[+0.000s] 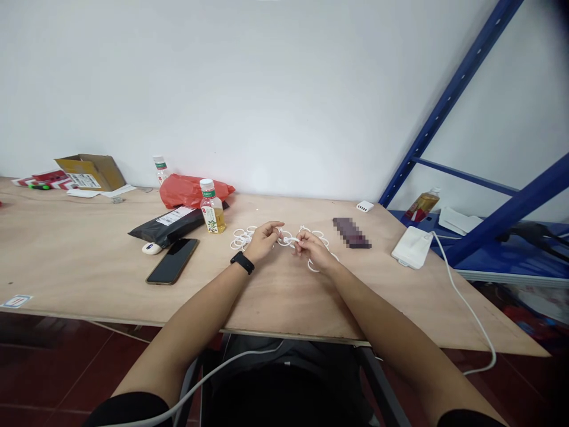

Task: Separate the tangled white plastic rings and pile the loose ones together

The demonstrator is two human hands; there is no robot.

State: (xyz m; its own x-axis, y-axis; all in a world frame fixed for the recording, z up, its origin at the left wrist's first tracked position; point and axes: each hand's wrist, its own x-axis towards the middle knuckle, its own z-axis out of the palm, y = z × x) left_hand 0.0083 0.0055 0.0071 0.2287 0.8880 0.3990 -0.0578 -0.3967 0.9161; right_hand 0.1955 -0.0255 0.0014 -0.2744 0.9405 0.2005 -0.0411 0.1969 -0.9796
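Just above the wooden tabletop, my two hands meet near the middle of the head view. My left hand, with a black watch on its wrist, has its fingertips closed on a white ring. A white ring is pinched in my right hand. Between the hands, small white rings touch or overlap; whether they are linked is too small to tell. Left of my left hand lies a cluster of white rings. More white rings lie around my right hand, partly hidden by it.
Left on the table are a phone, a white oval case, a black parcel, a drink bottle, a red bag and a cardboard box. Rightward are a blurred-out dark object, a corded white device and blue shelving.
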